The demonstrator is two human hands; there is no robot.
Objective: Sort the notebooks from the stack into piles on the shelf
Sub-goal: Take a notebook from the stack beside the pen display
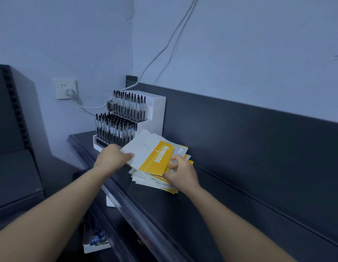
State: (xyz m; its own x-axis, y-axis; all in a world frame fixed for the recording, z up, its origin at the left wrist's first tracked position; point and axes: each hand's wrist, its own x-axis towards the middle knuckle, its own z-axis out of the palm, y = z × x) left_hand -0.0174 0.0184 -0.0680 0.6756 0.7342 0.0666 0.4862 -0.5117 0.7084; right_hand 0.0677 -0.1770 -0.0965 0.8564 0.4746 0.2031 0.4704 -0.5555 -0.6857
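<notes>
Lifting the top notebook (151, 156) off the stack (155, 181) seems to be the step in hand. The left hand (112, 157) pinches its left edge, with the thumb on the white cover and the other fingers hidden below. The right hand (180, 173) has its fingers curled at the right side of the stack, thumb on top; which cover it holds exactly, one cannot tell. The stack lies fanned and untidy on the dark shelf (221, 195), just beside the white pen rack (155, 114). To do this well, the person should probably keep the lower notebooks pressed down with the right hand while the left slides only one free, because thin covers may come away together. The rack holds many black-capped pens (115, 127), upright in stepped rows. Lower down, a white box (96, 244) holds something blue, too blurred to name
</notes>
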